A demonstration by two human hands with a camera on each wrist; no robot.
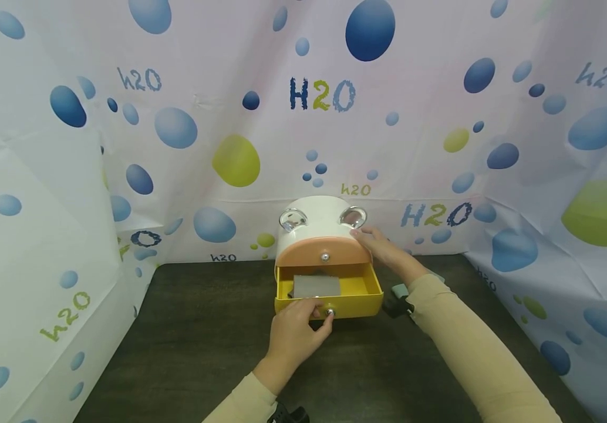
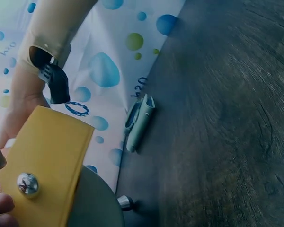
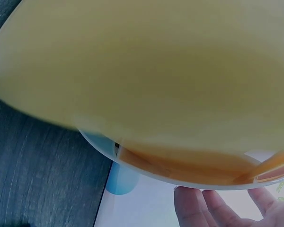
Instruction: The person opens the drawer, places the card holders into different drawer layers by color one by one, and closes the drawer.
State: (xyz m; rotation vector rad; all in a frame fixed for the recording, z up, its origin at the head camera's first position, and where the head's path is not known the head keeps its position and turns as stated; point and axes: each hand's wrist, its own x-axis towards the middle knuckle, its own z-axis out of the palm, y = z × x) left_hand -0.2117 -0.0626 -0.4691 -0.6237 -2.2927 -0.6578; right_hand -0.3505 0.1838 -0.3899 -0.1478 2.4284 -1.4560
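A small desktop drawer cabinet (image 1: 318,212) with a white rounded top stands at the table's far side. Its yellow lower drawer (image 1: 358,306) is pulled out, and a flat grey item (image 1: 316,286) lies inside. Above it, the orange upper drawer (image 1: 303,252) is closed. My left hand (image 1: 295,332) is at the drawer front, thumb and fingers around the silver knob (image 2: 27,184); the left wrist view shows them apart from it. With fingers extended, my right hand (image 1: 383,249) touches the cabinet's upper right side; its fingertips (image 3: 189,201) meet the white rim in the right wrist view.
On the dark wooden table (image 1: 203,329), right of the cabinet, lies a pale green object (image 2: 139,123) resembling a stapler, partly behind my right forearm in the head view. A patterned sheet (image 1: 229,117) hangs at the back and sides.
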